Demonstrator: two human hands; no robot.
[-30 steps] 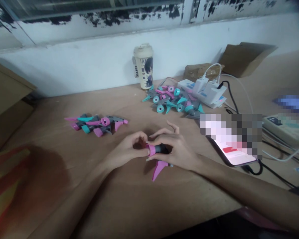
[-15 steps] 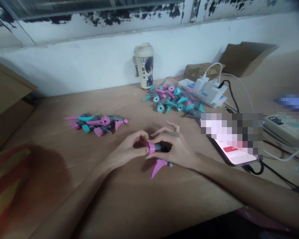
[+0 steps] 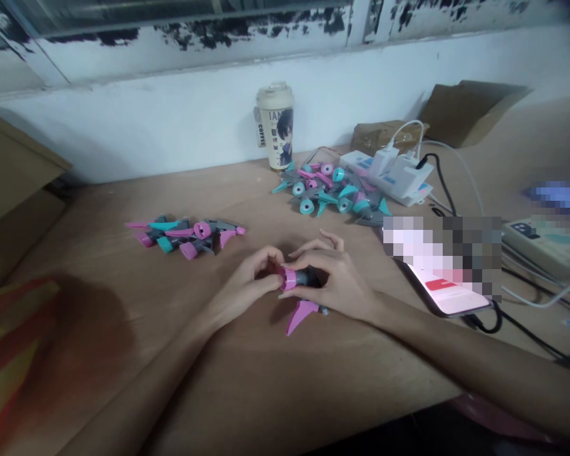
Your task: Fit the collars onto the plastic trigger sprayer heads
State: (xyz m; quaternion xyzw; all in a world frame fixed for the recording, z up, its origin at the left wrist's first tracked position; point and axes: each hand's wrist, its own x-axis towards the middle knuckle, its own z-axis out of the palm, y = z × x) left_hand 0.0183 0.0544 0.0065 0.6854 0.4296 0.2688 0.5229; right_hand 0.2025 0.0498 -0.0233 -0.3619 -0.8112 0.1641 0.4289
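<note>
Over the table's middle, a pink and grey trigger spray head [image 3: 289, 278] lies sideways between my hands, its round pink collar facing left. My right hand [image 3: 344, 282] grips it around the grey body, thumb below and fingers above; the palm side hides part of it. My left hand [image 3: 251, 278] is closed, thumb and fingertips pinching at the collar's open end. Below the right hand, a pink trigger [image 3: 301, 315] sticks out down and to the left. Whether the left fingertips hold some small part inside the collar is hidden.
A small pile of spray heads [image 3: 187, 234] lies to the left, a larger pile [image 3: 325, 190] at the back. Behind stands a coffee cup [image 3: 278, 130]. On the right are a lit phone [image 3: 449, 294], a power strip with chargers [image 3: 403, 177] and cables. Cardboard [image 3: 19, 171] borders the left.
The spray head has turned slightly, so more of its collar opening shows and the pink trigger's tip sits a little higher. My left thumb has shifted slightly at the collar's edge.
</note>
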